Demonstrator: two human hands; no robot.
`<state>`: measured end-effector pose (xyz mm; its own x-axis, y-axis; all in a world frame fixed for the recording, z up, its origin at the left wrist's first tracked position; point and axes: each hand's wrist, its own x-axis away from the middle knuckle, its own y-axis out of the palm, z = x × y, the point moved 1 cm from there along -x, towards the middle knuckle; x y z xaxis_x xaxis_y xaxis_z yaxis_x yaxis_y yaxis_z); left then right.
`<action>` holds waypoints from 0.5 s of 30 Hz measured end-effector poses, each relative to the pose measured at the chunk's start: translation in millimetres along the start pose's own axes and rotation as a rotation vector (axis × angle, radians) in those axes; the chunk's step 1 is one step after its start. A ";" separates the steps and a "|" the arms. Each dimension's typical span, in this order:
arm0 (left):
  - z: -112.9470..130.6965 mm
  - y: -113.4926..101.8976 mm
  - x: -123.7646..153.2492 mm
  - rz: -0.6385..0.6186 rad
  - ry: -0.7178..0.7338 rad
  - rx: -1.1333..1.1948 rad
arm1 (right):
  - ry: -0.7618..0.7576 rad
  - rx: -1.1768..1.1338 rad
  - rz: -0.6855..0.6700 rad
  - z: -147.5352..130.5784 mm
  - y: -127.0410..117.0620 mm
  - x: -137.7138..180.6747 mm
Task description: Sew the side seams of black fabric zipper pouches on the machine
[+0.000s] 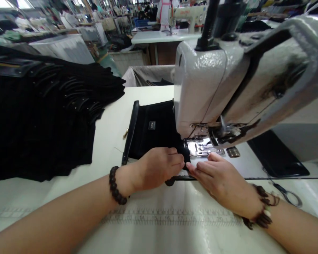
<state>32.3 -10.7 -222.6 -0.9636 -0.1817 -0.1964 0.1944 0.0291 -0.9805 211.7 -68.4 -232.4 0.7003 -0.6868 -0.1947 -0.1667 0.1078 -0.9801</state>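
A black fabric bag piece (145, 135) with a small label (152, 125) lies on the table. Dark trim with a gold-coloured zip pull (125, 133) runs along its left side. Its right edge reaches the needle area of a sewing machine (198, 84). My left hand (159, 167) is closed, fingers bent and pinching the bag piece near its front right corner. Beside it, my right hand (219, 180) has its fingers stretched out, fingertips touching the fabric edge just in front of the metal presser foot (205, 150). The needle tip is hard to make out.
A large stack of black bag pieces (42, 116) covers the left. Scissors (288, 194) and a dark phone-like slab (278, 155) lie at the right. A printed ruler scale (166, 217) crosses the front. Behind are a fabric-lined bin (148, 74), another sewing machine (189, 16) and people.
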 end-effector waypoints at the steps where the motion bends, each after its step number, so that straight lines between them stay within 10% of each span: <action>1: -3.4 0.9 -1.2 -0.008 -0.004 -0.008 | 0.003 0.023 0.001 1.8 1.0 0.0; 15: -39.7 15.0 -11.4 0.133 -0.136 -0.140 | 0.084 0.058 0.085 3.4 3.3 -2.7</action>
<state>38.9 30.8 -235.3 -0.8956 -0.2974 -0.3308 0.2819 0.1958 -0.9392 211.6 -63.7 -235.2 0.6247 -0.7306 -0.2758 -0.1807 0.2083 -0.9612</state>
